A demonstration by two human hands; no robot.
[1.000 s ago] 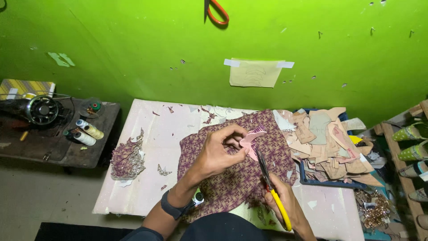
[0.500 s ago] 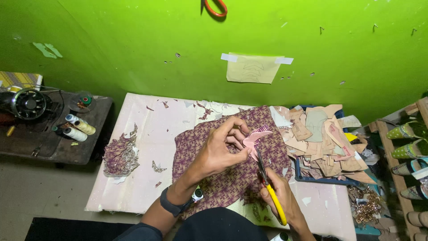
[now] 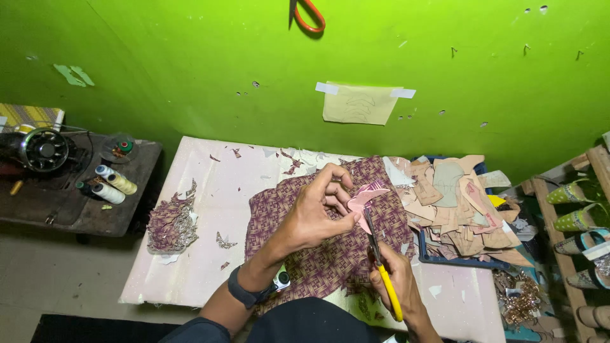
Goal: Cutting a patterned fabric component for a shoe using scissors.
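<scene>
My left hand (image 3: 318,213) pinches a small pink shaped piece (image 3: 363,201) above a maroon woven-pattern fabric sheet (image 3: 330,254) spread on the pale table (image 3: 210,254). A dark watch band is on that wrist. My right hand (image 3: 397,279) grips yellow-handled scissors (image 3: 381,267), whose blades point up and meet the lower edge of the pink piece.
A heap of tan cardboard patterns (image 3: 457,203) fills a blue tray on the right. Cut woven scraps (image 3: 170,222) lie at the table's left. A sewing machine (image 3: 38,149) and thread spools (image 3: 111,184) sit on a dark side table. Shoes (image 3: 578,209) line a rack on the far right.
The view has shifted slightly. Both hands stay together over the fabric, with the scissors still working at the pink piece.
</scene>
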